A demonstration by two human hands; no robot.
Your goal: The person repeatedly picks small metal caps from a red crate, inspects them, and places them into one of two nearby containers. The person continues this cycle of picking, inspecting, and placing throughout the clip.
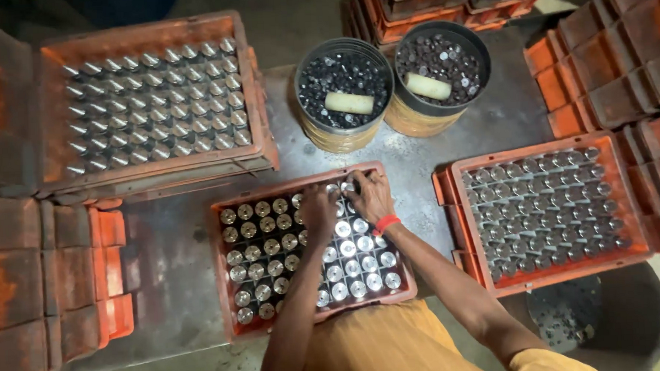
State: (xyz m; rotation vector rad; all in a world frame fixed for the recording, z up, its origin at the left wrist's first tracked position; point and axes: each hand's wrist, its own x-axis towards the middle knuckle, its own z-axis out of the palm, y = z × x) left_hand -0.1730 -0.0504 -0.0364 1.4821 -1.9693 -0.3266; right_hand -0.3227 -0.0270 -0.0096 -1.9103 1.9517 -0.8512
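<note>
An orange plastic tray [222,257] lies in front of me on the floor, packed with rows of upright metal cylinders [352,266]; those on its left side look duller, those on the right shine. My left hand [320,206] rests on the cylinders near the tray's far middle, fingers curled on them. My right hand [370,194], with a red band at the wrist, presses fingertips on cylinders at the tray's far edge. Whether either hand grips a piece is hidden by the fingers.
Two round tins [344,92] [436,73] of small dark metal parts, each with a pale roll on top, stand beyond the tray. Filled orange trays sit at far left [256,100] and at right [449,195]. Stacks of upturned orange trays [45,279] line both sides.
</note>
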